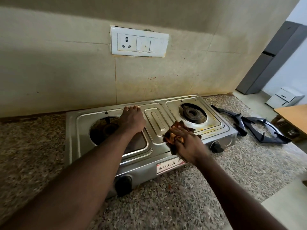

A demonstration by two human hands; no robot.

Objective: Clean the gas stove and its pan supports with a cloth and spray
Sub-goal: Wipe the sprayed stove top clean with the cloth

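A steel two-burner gas stove (pixel 154 117) stands on the granite counter against the wall. My left hand (pixel 132 119) lies on its top between the left burner and the raised centre panel, fingers curled over the back edge. My right hand (pixel 186 143) presses a dark brown cloth (pixel 181 126) onto the stove top near the front, just left of the right burner (pixel 192 113). Two black pan supports (pixel 259 127) lie off the stove on the counter to its right. No spray bottle is in view.
The speckled granite counter (pixel 182 196) runs left and right around the stove. A switch and socket plate (pixel 139 41) is on the wall above. A wooden table edge (pixel 294 115), a grey fridge (pixel 272 63) and a small white cabinet (pixel 284 97) are at the right.
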